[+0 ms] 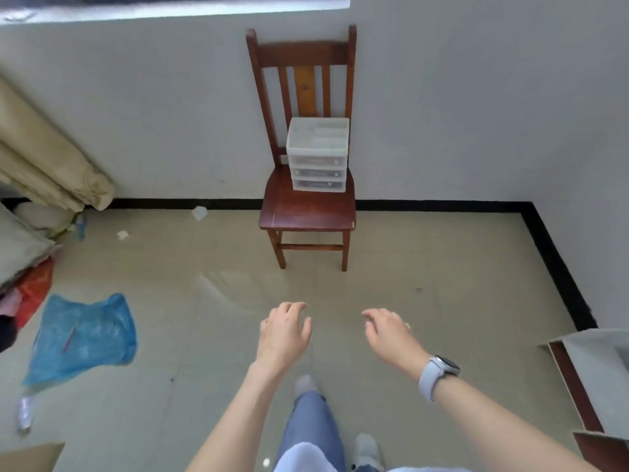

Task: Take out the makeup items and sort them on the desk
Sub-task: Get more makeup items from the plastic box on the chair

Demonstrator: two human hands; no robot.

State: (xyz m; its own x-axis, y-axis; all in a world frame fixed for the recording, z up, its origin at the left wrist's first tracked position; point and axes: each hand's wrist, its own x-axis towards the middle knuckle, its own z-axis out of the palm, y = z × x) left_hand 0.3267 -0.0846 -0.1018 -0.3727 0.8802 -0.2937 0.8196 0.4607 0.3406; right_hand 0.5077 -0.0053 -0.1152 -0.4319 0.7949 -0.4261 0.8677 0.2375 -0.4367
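Both bare forearms reach forward over the tiled floor, palms down. The left hand hangs with fingers loosely curled, holding nothing; the right hand, a pale watch on its wrist, is likewise relaxed and empty. Below them show a blue trouser leg and grey shoes. A blue plastic bag lies on the floor to the left. Further off, well apart from the hands, a wooden chair stands against the wall, a clear three-drawer box on its seat.
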